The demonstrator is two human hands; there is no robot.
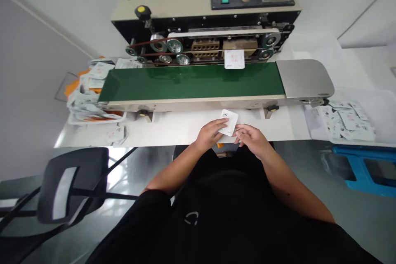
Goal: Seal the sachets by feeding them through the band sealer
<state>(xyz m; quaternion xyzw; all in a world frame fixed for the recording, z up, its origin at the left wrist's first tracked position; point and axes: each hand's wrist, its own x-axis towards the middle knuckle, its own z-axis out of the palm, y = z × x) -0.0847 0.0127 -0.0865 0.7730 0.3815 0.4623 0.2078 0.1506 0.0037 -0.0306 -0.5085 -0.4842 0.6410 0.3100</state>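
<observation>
A small white packet (228,122) with dark print is pinched between the thumb and fingers of my left hand (210,135). It is tilted, in front of the sealing machine. My right hand (251,139) is at the packet's right edge, its fingers half curled and slightly apart; whether the fingertips touch the edge is hard to tell. Beyond my hands runs the machine's green conveyor belt (192,82). Another white packet (234,59) with pink print hangs from the sealing strip, its lower part over the belt.
Left of the belt, a white tray (93,121) overflows with white and orange packets; loose packets (116,134) lie before it. A clear bin (385,111) at the right holds several packets. A black chair (72,181) stands at lower left, a blue stool (355,169) at right.
</observation>
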